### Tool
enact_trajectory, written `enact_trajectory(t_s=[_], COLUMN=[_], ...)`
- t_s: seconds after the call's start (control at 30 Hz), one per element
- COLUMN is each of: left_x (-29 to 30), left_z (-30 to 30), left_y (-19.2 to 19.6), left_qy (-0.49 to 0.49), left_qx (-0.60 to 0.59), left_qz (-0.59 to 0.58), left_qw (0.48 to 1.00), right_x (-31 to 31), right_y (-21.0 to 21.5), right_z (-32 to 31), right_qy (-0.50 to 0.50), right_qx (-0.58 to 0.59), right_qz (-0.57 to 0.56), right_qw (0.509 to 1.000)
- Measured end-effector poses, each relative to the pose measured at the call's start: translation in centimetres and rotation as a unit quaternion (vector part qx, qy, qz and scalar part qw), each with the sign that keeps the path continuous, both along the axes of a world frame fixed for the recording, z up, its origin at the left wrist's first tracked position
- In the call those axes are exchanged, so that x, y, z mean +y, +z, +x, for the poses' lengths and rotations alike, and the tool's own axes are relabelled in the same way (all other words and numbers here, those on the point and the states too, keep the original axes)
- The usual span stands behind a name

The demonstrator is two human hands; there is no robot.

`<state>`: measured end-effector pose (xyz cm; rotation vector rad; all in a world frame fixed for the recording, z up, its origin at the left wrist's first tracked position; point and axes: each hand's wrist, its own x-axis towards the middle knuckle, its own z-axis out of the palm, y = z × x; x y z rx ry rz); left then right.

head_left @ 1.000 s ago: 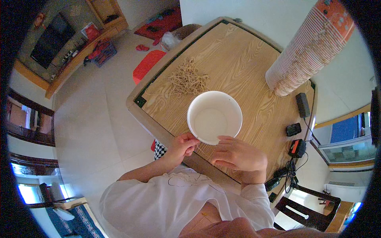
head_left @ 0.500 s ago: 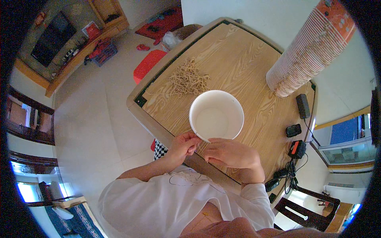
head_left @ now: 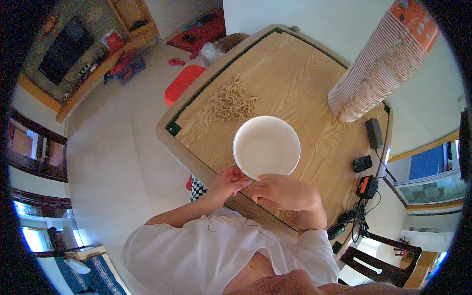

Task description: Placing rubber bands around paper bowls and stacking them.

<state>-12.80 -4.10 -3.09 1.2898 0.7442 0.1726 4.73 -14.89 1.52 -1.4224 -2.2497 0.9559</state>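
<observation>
A white round paper bucket (head_left: 267, 147) stands near the front edge of the wooden table, its mouth facing up and no contents visible. My left hand (head_left: 230, 183) is at its near-left rim, thumb and fingers pinched together; whatever lies between them is too small to make out. On the near rim, my right hand (head_left: 286, 191) has its fingers curled over the edge, gripping the bucket. Its palm and thumb are hidden under the hand. Just beyond the bucket, to the left, lies a loose tangle of tan cords (head_left: 233, 100).
A tall leaning stack of nested paper buckets (head_left: 383, 61) rises at the table's far right. Along the right edge sit a black power adapter (head_left: 373, 133), a charger with orange (head_left: 367, 187) and coiled black cables (head_left: 360, 221). A red stool (head_left: 183, 84) stands beyond the left edge.
The bucket appears slightly lower in the picture, and both hands stay at its near rim. My left fingers have shifted a little along it.
</observation>
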Motion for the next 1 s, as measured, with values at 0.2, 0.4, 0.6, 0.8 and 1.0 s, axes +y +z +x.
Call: enact_trajectory(t_s=[0.2,0.4,0.6,0.8,1.0], left_x=[0.4,0.6,1.2,3.5,6.2], left_z=[-0.4,-0.2,-1.3,0.2,9.9], left_y=[-0.6,-1.6,-2.7,5.0,8.0], left_qy=[0.04,0.061,0.034,0.071,-0.213], left_qx=[-0.015,-0.051,-0.054,-0.258,-0.187], left_qz=[-0.076,-0.092,0.047,0.168,-0.008], left_qw=[0.996,0.993,0.997,0.949,0.959], right_x=[0.2,0.5,0.7,1.2,2.2], right_y=[1.0,1.2,2.6,4.1,4.7], right_z=[-0.1,0.0,-0.1,-0.4,2.9], right_qy=[0.017,0.002,-0.013,-0.242,-0.408], right_qx=[-0.024,-0.011,0.008,0.1,0.082], right_qz=[0.003,-0.021,0.128,0.257,0.298], right_qw=[1.0,1.0,0.992,0.93,0.859])
